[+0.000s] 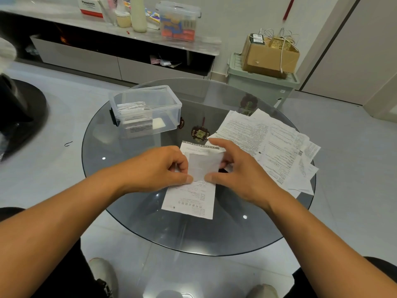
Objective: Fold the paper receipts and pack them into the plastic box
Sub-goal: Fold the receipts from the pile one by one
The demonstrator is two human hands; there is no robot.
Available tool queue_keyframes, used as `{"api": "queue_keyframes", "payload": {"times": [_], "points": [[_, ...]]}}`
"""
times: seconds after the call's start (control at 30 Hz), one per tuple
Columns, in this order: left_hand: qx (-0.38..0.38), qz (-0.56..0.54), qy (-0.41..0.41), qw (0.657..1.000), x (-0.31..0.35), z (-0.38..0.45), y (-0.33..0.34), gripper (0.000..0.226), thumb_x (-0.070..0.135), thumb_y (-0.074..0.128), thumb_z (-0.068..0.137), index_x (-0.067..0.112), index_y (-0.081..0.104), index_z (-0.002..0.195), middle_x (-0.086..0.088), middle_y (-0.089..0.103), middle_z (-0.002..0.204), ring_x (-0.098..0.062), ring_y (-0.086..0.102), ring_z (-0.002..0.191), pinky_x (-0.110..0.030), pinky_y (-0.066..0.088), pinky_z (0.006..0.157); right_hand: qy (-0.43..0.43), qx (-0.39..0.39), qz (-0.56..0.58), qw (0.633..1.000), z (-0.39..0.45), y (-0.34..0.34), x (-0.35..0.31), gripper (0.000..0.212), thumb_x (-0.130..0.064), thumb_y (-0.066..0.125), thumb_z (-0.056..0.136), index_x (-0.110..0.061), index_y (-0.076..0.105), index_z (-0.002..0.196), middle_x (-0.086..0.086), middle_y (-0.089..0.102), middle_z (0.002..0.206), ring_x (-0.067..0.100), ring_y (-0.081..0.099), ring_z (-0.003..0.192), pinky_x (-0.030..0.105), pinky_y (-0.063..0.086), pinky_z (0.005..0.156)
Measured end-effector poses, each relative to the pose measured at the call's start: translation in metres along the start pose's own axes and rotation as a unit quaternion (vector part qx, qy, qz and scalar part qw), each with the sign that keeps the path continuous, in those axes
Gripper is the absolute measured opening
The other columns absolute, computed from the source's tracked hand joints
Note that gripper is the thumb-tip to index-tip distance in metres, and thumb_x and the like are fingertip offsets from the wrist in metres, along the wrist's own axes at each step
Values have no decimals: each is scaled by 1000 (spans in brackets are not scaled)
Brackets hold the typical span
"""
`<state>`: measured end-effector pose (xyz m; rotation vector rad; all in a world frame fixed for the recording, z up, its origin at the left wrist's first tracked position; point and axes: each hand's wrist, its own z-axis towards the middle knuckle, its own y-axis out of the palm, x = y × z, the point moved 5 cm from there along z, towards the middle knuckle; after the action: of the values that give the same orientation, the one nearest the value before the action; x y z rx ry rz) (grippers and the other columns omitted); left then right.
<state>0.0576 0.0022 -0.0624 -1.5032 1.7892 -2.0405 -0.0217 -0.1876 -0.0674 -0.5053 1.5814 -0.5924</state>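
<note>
Two hands work one receipt [194, 188] lying flat near the front of the round glass table [133, 211]. The left hand [159, 166] and the right hand [232, 168] each pinch an edge of its far portion, turned back toward the person, thumbs meeting at the crease line.

Risk: smooth glass offers little grip, so uneven thumb pressure would probably skew the fold or slide the sheet.

Unfolded receipts [272, 147] lie fanned just right of the hands. The clear plastic box [146, 110], lid off, stands at the far left, already holding folded slips.

Surroundings: pale tiled floor, a low cabinet [86, 59] along the wall, a cardboard carton [268, 55] on a green bin [260, 82].
</note>
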Motion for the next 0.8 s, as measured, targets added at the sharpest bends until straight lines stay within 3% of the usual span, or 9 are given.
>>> {"api": "queue_keyframes", "payload": {"times": [0.13,0.23,0.3,0.43,0.6,0.73,0.8], "points": [[13,-22,-28,999,4,2,4,26,53,74,84,30,64,89,16,62,85,-1,60,73,-19,45,58,30,47,38,998,6,2,4,78,-29,86,82,-46,44,145,-14,70,102,7,65,82,25,55,83],[66,-27,-42,997,7,3,5,27,50,74,86,30,57,93,11,64,85,-9,59,73,-29,49,62,33,59,13,998,8,8,3,78,-30,85,84,-45,41,147,-14,67,99,8,64,85,31,56,86],[90,-50,-48,994,7,4,5,31,43,77,86,34,51,101,11,64,88,-10,56,74,-28,45,64,33,63,0,997,9,10,2,78,-31,84,85,-47,39,147,-17,60,100,7,61,89,32,55,88],[88,-87,-52,991,2,5,6,47,36,78,87,40,46,121,11,66,89,-8,57,73,-25,45,66,16,43,-24,999,7,8,1,66,-33,80,88,-46,45,143,-18,52,123,5,57,95,35,54,96],[112,-171,-50,978,1,8,-2,33,29,68,96,36,52,123,6,70,79,-3,66,70,-21,49,64,-20,-10,-19,1000,1,9,-2,66,-42,88,77,-50,50,131,-20,35,147,3,53,109,24,52,94],[89,-307,-69,945,1,10,-8,25,16,65,98,24,61,122,-6,74,79,-19,66,70,-34,55,72,-33,31,34,998,0,7,-2,39,-25,87,81,-38,67,112,-17,45,143,0,60,101,11,48,84],[66,-359,-84,927,3,9,-5,22,11,65,98,18,64,119,-14,75,88,-25,69,77,-35,58,72,-25,58,91,994,1,6,1,23,-24,85,82,-34,73,98,-13,59,134,5,64,98,26,55,86]]}}
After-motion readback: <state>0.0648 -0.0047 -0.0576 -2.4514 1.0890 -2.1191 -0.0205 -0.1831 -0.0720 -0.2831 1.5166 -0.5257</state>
